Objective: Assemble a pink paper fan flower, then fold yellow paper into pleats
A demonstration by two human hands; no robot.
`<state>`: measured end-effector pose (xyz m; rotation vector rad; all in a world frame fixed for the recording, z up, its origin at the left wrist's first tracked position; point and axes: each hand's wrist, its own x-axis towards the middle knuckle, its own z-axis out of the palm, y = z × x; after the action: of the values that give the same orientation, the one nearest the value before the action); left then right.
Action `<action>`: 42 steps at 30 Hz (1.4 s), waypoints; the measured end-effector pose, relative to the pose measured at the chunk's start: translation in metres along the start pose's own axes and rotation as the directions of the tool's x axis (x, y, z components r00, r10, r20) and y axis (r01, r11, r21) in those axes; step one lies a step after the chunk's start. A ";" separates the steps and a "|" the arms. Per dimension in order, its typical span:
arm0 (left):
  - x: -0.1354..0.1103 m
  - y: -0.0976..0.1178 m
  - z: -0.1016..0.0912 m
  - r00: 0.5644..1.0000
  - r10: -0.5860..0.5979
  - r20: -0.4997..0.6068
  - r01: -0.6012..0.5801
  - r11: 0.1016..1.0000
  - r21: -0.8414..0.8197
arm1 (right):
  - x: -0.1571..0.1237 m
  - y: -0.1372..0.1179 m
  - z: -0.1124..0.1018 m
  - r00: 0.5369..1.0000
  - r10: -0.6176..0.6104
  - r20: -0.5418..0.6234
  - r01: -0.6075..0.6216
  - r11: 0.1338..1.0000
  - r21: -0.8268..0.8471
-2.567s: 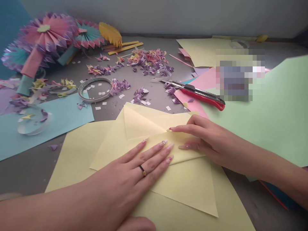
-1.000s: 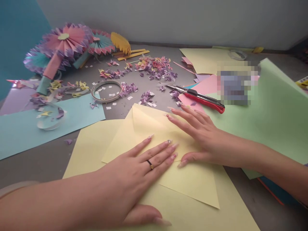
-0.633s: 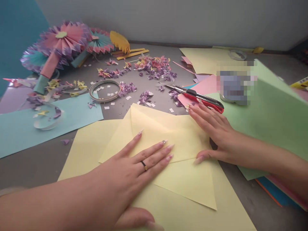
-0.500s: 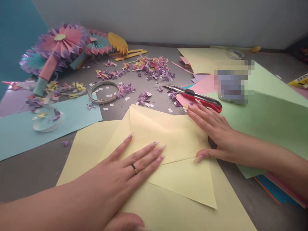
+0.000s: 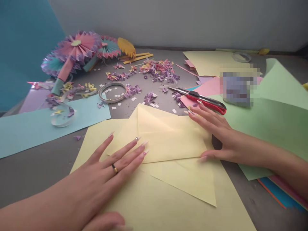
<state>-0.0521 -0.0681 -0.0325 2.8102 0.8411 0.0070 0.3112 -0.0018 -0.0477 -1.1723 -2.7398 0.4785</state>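
Note:
A folded sheet of pale yellow paper [image 5: 166, 144] lies on a larger flat yellow sheet [image 5: 183, 215]. Its upper part is folded over, with a straight lower edge, and a pointed corner sticks out at the lower right. My left hand [image 5: 115, 170] rests flat with fingers spread, its fingertips at the left side of the folded paper; a dark ring is on one finger. At the right side of the fold, my right hand [image 5: 214, 131] has its fingers apart, thumb near the fold's lower edge. Just beyond its fingertips lies a red utility knife [image 5: 207, 102], blade extended.
Behind are a tape roll [image 5: 113, 93] and scattered small folded paper pieces [image 5: 158, 69]. Pleated paper rosettes [image 5: 81, 51] stand at the back left. A light blue sheet [image 5: 31, 131] lies left, green paper [image 5: 271, 128] right. A pixelated object [image 5: 237, 89] sits on the right.
My left hand has slid left across the folded paper, uncovering more of the fold's lower edge. My right hand stays at the right side. The whole view has shifted slightly.

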 end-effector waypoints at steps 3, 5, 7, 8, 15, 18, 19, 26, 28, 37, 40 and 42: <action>0.020 -0.006 -0.015 0.990 0.092 -0.105 -0.078 0.989 0.127 | 0.002 -0.003 -0.007 0.994 -0.020 -0.106 0.037 0.985 0.166; 0.039 -0.009 -0.020 0.978 0.060 -0.198 -0.039 0.993 0.108 | 0.004 -0.004 -0.011 0.971 0.038 -0.236 0.015 0.976 0.219; 0.060 -0.012 -0.021 0.979 0.018 -0.203 -0.008 0.999 0.047 | 0.008 -0.002 -0.014 0.926 0.146 -0.347 -0.088 0.980 0.176; 0.071 -0.013 -0.022 0.984 -0.007 -0.180 0.009 1.000 0.011 | 0.010 0.000 -0.014 0.902 0.207 -0.378 -0.169 0.977 0.133; 0.128 -0.018 -0.028 0.964 -0.220 0.149 0.245 0.954 -0.175 | 0.028 0.019 -0.018 0.808 0.503 -0.307 -0.553 0.827 -0.100; 0.136 -0.017 -0.035 0.911 -0.263 0.317 0.348 0.903 -0.252 | 0.035 0.026 -0.018 0.805 0.513 -0.299 -0.560 0.823 -0.095; 0.137 -0.016 -0.037 0.894 -0.273 0.357 0.378 0.886 -0.269 | 0.037 0.028 -0.018 0.799 0.523 -0.296 -0.564 0.823 -0.071; 0.137 -0.015 -0.046 0.883 -0.243 0.403 0.365 0.894 -0.261 | 0.035 0.035 -0.016 0.774 0.584 -0.244 -0.588 0.806 0.065; 0.135 -0.018 -0.046 0.901 -0.207 0.380 0.331 0.895 -0.299 | 0.033 0.035 -0.019 0.770 0.584 -0.255 -0.591 0.805 0.060; 0.127 -0.019 -0.040 0.944 -0.080 0.319 0.171 0.948 -0.268 | 0.020 0.026 -0.033 0.791 0.541 -0.287 -0.519 0.841 0.154; 0.129 -0.014 -0.047 0.930 -0.042 0.366 0.164 0.937 -0.309 | 0.017 0.020 -0.036 0.790 0.552 -0.266 -0.499 0.832 0.243; 0.129 -0.014 -0.052 0.919 -0.028 0.392 0.169 0.929 -0.329 | 0.014 0.016 -0.037 0.791 0.565 -0.237 -0.507 0.821 0.263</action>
<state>0.0451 0.0233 0.0087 2.3150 0.7920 -0.3570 0.3209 0.0278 -0.0182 -1.8045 -2.0213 0.5374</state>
